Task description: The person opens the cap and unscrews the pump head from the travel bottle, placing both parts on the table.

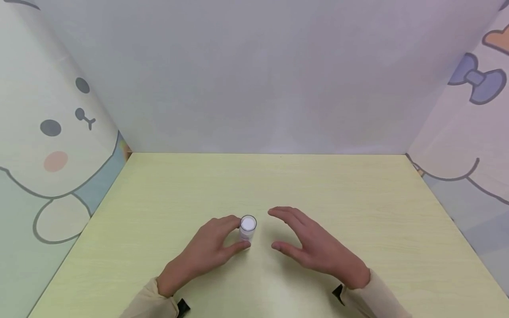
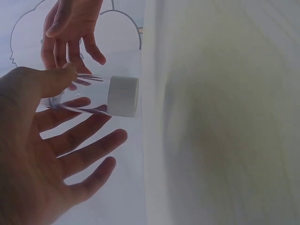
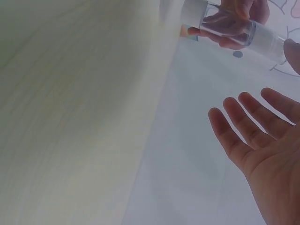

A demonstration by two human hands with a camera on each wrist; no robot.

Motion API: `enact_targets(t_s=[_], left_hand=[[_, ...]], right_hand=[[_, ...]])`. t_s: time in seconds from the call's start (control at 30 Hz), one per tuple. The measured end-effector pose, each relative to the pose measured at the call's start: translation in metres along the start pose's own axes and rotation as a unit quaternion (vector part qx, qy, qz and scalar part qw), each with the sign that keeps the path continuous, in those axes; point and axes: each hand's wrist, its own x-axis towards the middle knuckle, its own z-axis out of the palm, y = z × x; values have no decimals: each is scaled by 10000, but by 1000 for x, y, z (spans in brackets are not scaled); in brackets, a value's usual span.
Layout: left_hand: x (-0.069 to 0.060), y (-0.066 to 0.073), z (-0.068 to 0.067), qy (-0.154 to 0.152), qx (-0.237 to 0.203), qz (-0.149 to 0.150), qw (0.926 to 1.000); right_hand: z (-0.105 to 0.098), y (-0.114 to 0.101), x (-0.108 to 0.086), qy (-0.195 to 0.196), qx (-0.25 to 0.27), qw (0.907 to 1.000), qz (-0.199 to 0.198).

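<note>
A small clear cylindrical bottle [image 1: 248, 227] is upright near the middle of the table, its round top showing a white disc inside a clear rim. My left hand [image 1: 208, 247] pinches it between thumb and forefinger; the other fingers spread loosely in the left wrist view. A white band [image 2: 123, 96] forms the bottle's table-side end there. Whether that end touches the tabletop I cannot tell. To the right of the bottle, my right hand [image 1: 314, 243] is apart from it, fingers extended and thumb spread, palm toward the bottle. Nothing lies in its grasp [image 3: 276, 150].
The pale wood-look table [image 1: 159, 194] ends at a plain whitish back wall [image 1: 270, 79]. Side panels with cartoon animals stand at the left [image 1: 24, 106] and right [image 1: 449, 145]. Black straps show at both beige cuffs.
</note>
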Motion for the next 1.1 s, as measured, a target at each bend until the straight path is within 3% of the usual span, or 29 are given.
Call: enact_targets(t_s=[0.5, 1.1], left_hand=[[7, 18, 5, -73, 214, 480, 9986], [16, 32, 10, -194, 320, 672, 9970]], right_hand=[[4, -9, 8, 197, 646, 9951, -715], [-1, -11, 6, 208, 1274, 9894, -670]])
